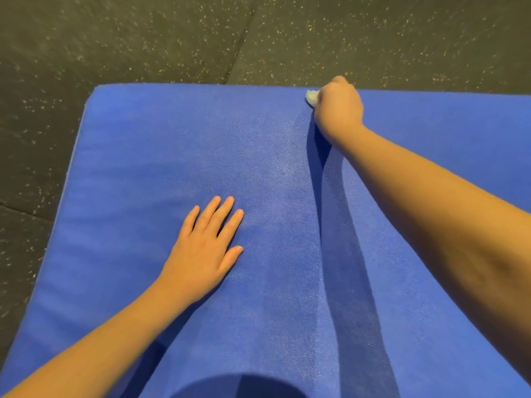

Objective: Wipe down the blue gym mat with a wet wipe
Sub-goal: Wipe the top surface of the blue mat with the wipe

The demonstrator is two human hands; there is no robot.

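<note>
**Bare right forearm (pixel 445 211) stretched over the blue gym mat (pixel 143 153), wet wipe (pixel 311 97) at the far edge**

Left fingers (pixel 221 216) lie straight and flat on the mat, the four close together with only thin gaps, the thumb held out to the side. Behind them the left hand (pixel 201 248) rests palm down on the mat's middle, nearer the left side. Its forearm (pixel 100 340) runs back toward the lower left corner of the view.

The right fingers are curled under and mostly hidden by the back of the right hand (pixel 339 107), which grips the wet wipe. The wipe is a small whitish wad that sticks out on the thumb side of the fist. It sits on the mat's surface, right at the far edge and well apart from the left hand. The fist's knuckles reach just past that edge. From the wrist, the right forearm crosses the mat diagonally toward the right border of the view and casts two long dark shadows on the blue surface.

The mat is padded and finely textured, with its far left corner in view. A rounded dark shadow (pixel 238 386) falls on its near end. Around it lies a dark speckled rubber floor (pixel 143 38) with seams between the tiles.
</note>
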